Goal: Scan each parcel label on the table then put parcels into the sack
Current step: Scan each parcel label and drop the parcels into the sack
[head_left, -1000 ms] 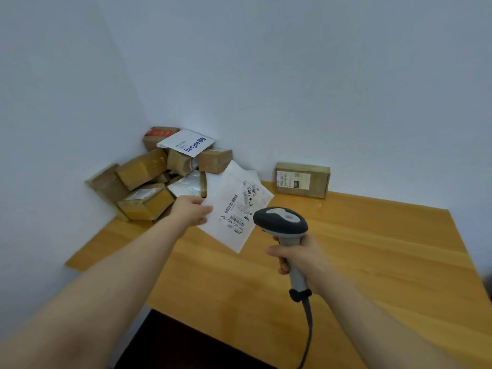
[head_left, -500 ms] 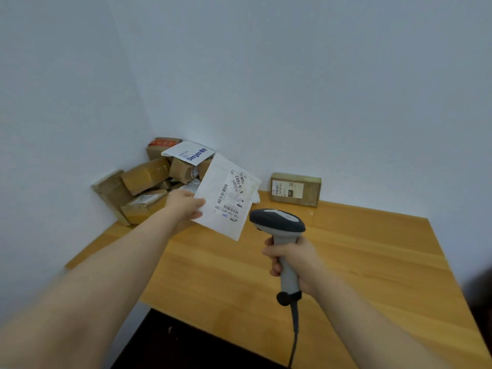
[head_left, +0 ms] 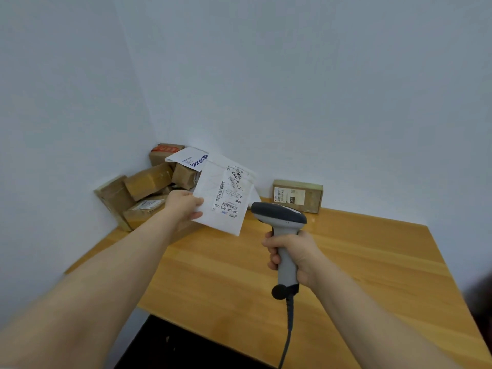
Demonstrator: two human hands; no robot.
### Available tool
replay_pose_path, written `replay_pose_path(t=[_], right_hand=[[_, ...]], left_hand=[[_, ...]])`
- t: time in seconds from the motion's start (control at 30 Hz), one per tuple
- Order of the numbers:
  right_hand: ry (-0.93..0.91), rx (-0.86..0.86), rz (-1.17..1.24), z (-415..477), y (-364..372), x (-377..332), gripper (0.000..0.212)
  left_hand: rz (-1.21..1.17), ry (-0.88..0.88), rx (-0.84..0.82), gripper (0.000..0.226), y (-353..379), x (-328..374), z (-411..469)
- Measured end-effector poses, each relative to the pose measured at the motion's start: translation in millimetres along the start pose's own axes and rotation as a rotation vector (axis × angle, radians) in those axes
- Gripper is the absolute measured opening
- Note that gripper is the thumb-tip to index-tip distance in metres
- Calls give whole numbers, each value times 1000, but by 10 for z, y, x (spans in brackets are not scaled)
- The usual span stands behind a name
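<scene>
Aloft, left hand (head_left: 183,206) pinches white mailer (head_left: 223,198).

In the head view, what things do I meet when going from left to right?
Pile of brown cardboard parcels → left hand → white envelope parcel → barcode scanner. The right hand and the lone labelled box overlap the scanner, so they are left out.

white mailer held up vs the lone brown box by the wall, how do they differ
The white flat mailer is thin and sheet-like; the lone brown cardboard box is a thick block. The mailer hangs tilted above the wooden table, in the grip of the left hand; the box sits level on the table by the wall. Both show a barcode label toward the camera.
</scene>
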State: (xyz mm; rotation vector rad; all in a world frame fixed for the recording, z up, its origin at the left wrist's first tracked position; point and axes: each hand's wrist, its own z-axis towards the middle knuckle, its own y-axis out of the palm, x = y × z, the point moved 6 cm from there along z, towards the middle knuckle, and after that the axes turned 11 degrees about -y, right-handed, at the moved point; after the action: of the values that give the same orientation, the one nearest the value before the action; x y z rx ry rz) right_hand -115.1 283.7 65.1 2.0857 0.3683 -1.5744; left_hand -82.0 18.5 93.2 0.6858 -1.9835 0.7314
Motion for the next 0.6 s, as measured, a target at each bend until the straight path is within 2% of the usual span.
replay_pose_path(t=[0.13,0.27,0.37,0.6], right_hand=[[-31,-20,-95,51,69,-57,15],[-72,-48,-395,127,104,-140,14],[-102,-54,-554,171,135,-175,14],[-157,-55,-742,249,204,-197,12]], left_hand=[[75,32,24,33,-36,35,67],[285,135,73,7,-81,152,147],[454,182,93,11,-92,239,156],[573,205,106,3,-101,290,236]])
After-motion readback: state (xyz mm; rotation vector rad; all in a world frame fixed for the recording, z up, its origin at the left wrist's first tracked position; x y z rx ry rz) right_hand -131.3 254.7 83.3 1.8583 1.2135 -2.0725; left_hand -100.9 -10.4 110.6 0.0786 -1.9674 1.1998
